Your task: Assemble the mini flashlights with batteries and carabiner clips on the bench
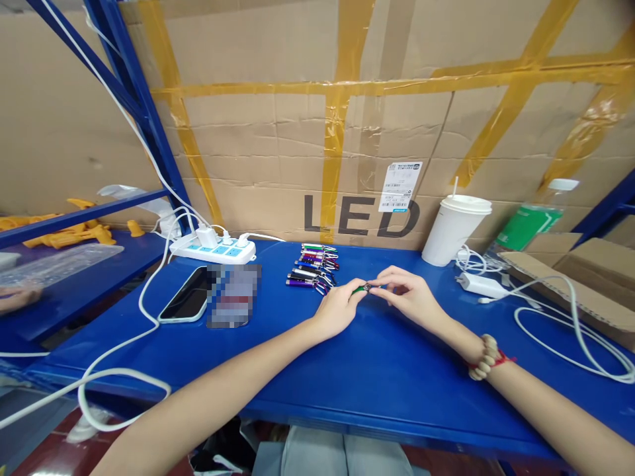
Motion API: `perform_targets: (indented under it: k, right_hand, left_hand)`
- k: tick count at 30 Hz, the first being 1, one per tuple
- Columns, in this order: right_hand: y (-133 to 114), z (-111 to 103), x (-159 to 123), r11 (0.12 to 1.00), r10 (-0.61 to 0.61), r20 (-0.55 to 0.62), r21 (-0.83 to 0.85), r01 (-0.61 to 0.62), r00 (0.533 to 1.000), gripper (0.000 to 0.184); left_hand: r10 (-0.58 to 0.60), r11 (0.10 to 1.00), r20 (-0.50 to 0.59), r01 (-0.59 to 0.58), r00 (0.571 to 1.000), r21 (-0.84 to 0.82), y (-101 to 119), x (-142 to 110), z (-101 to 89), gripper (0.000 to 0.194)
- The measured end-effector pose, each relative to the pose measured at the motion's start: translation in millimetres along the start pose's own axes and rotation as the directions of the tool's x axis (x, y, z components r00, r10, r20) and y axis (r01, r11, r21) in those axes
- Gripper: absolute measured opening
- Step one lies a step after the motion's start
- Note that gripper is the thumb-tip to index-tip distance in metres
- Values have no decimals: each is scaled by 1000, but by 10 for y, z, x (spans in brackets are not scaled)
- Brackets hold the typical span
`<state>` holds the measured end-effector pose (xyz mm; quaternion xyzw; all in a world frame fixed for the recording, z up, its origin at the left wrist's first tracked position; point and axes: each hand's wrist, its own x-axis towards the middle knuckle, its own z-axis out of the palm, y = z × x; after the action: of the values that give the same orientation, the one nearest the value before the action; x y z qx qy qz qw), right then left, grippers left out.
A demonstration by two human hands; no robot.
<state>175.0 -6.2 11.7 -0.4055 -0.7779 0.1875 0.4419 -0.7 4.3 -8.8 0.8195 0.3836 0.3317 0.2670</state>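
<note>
My left hand (340, 307) is closed on a small green keychain flashlight (358, 289), most of it hidden by the fingers. At the flashlight's dark end, the thumb and fingertips of my right hand (409, 297) pinch it. Both hands meet just above the blue table (342, 370). Left of and beyond them lies a row of several keychain flashlights (311, 264) in purple, black, blue, red, white and green, their metal clips pointing right. A wooden bead bracelet and a red string circle my right wrist.
A phone (186, 297) and a blurred-out flat object (235, 295) lie at left, before a white power strip (215, 250) with cables. To the right stand a white cup (454, 231), a green-labelled bottle (533, 221), a charger (481, 284) and an open carton (570, 291). Taped cardboard (278, 145) forms the back.
</note>
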Motion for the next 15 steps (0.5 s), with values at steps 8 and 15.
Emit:
perform_targets:
  k: [8, 15]
  right_hand:
    - [36, -15, -13, 989, 46, 60, 138, -54, 997, 17]
    - [67, -94, 4, 965, 94, 155, 229, -128, 984, 15]
  left_hand:
    - [66, 992, 69, -58, 995, -110, 47, -8, -48, 23]
    - [77, 976, 139, -46, 987, -213, 35, -21, -33, 21]
